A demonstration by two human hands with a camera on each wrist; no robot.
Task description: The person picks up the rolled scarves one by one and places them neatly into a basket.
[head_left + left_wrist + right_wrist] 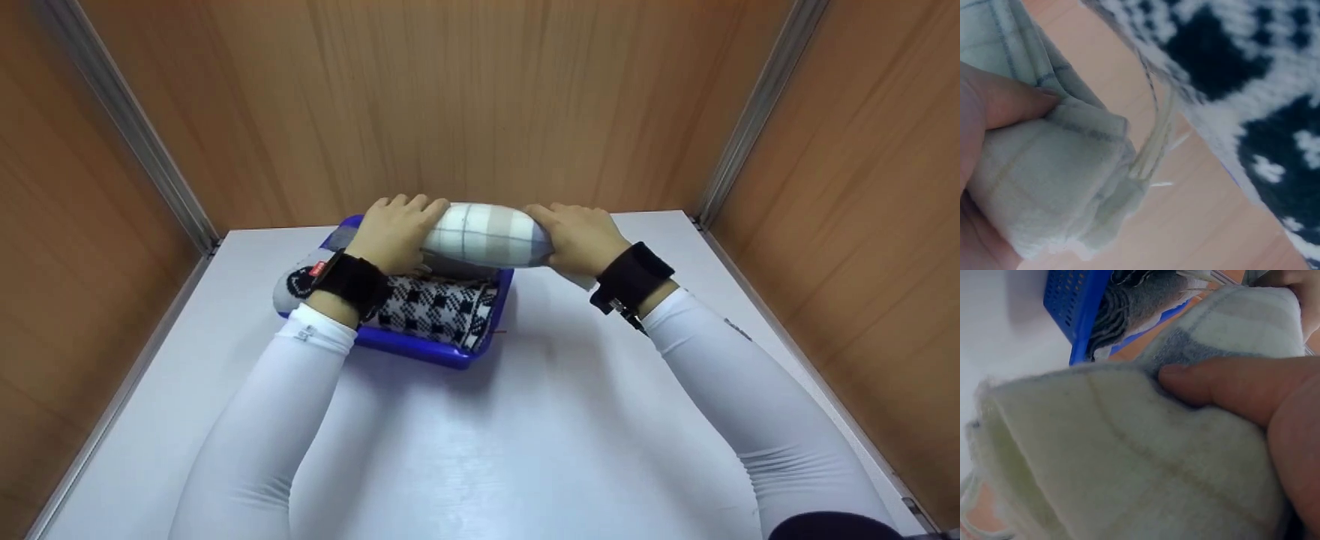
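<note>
A rolled plaid scarf (484,234), pale with grey and beige bands, is held up over the back of a blue basket (412,345). My left hand (394,236) grips its left end, thumb pressed into the cloth, and loose fringe (1154,146) hangs there in the left wrist view. At the other end my right hand (581,236) holds the roll, with the thumb lying across the fabric (1129,455) in the right wrist view. Inside the basket lies a rolled black-and-white knitted cloth (435,311). The fingers under the scarf are largely hidden.
A light grey rolled cloth (289,289) with a black pattern and red tag sticks out over the basket's left side. Dark grey folded fabric (1148,304) is in the basket too. Wooden panels (480,105) enclose the white table (465,457) at the back and sides.
</note>
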